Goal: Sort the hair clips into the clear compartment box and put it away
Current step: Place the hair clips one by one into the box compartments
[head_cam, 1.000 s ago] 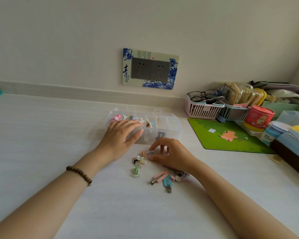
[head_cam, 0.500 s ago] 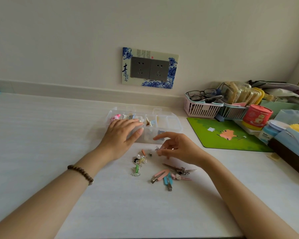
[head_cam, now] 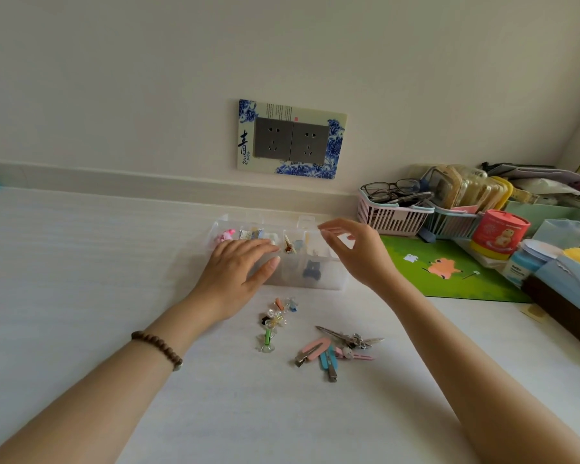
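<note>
The clear compartment box (head_cam: 325, 283) lies open on the white table, with a pink clip (head_cam: 226, 235), a blue clip (head_cam: 311, 271) and other small ones in its cells. My left hand (head_cam: 235, 276) rests flat on the box's left half, fingers straight. Over the box's right cells hovers my right hand (head_cam: 359, 252), thumb and index tips pinched together on a tiny clip that barely shows. Loose clips lie in front of the box: a small clear and orange pile (head_cam: 276, 315), a green one (head_cam: 267, 341), a pink one (head_cam: 312, 351), a blue one (head_cam: 327, 361) and a silver one (head_cam: 349, 338).
A green mat (head_cam: 449, 279) lies right of the box. Behind it stand a pink basket (head_cam: 390, 219) with glasses, a red tub (head_cam: 498, 234) and more containers crowding the right edge. A double wall socket (head_cam: 290, 140) is on the wall above the box.
My right hand picked a tiny clip from the loose pile, lifted off the table and moved up over the box's right cells. My left hand stayed on the box.
</note>
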A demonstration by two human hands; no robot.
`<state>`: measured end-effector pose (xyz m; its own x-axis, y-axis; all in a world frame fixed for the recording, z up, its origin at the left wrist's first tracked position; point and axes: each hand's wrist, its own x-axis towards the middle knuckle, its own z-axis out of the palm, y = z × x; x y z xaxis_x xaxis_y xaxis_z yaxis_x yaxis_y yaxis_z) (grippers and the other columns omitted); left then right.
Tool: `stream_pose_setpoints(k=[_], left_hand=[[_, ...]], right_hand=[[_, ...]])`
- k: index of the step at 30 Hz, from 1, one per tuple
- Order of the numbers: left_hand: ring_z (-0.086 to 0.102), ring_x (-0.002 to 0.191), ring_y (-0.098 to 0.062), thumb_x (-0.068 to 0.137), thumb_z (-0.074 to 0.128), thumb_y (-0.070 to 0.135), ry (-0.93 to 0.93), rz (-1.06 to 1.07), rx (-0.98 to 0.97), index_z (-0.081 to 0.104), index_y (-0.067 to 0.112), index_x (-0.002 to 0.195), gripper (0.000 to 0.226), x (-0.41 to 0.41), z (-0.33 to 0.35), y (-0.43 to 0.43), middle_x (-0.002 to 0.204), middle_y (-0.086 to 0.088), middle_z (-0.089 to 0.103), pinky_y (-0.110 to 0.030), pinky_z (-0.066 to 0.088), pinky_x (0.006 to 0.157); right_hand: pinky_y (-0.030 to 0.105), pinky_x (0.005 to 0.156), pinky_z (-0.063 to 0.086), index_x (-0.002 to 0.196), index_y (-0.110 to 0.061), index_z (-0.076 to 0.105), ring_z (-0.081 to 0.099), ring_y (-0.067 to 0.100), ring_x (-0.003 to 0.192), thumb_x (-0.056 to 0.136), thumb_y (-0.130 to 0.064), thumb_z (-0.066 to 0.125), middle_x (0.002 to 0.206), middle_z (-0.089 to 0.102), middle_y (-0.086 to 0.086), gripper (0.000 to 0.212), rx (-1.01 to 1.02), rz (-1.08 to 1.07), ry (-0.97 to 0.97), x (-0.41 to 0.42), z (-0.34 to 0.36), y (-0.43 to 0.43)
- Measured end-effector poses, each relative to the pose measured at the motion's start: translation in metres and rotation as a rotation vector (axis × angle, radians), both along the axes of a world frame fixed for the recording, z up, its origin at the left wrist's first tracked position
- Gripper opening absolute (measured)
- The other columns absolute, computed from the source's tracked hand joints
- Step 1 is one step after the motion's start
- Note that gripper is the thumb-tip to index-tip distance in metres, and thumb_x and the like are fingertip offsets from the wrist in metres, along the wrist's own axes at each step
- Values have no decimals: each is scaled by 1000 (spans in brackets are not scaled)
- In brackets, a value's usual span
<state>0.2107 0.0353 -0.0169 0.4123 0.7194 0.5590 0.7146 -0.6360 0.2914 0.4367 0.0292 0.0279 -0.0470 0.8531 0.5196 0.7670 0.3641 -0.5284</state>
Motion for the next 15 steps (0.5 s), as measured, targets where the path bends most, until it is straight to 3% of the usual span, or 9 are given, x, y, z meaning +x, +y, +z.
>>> stream_pose_setpoints(k=[3, 5, 9, 15], left_hand=[[36, 128, -9, 83, 8, 68, 3, 8, 9, 48, 31, 128, 71, 0, 1, 0, 136, 13, 47, -11, -1, 100], [36, 127, -9, 83, 7, 68, 11, 6, 13, 49, 31, 128, 71, 0, 2, 0, 136, 13, 47, -10, -1, 99], [35, 128, -7, 83, 7, 68, 3, 6, 5, 49, 31, 128, 72, 0, 1, -1, 136, 13, 47, -10, 0, 99], [39, 126, -9, 81, 5, 71, -10, 8, 10, 51, 31, 125, 76, 1, 2, -1, 134, 13, 50, -7, 0, 98]], right_hand=[[18, 76, 53, 99, -22, 68, 65, 3, 82, 86, -22, 64, 93, 70, -9, 14, 1, 136, 117, -3, 4, -17], [19, 75, 55, 98, -19, 67, 67, 5, 76, 83, -17, 66, 88, 70, -7, 15, -176, 304, 145, -8, 3, -29], [7, 74, 48, 107, -18, 68, 64, 3, 81, 81, -26, 68, 103, 70, -5, 27, -351, 380, -201, -15, -14, -31], [11, 65, 42, 110, -21, 68, 52, 5, 72, 79, -31, 71, 91, 60, -10, 33, -358, 367, -252, -17, -31, -23]])
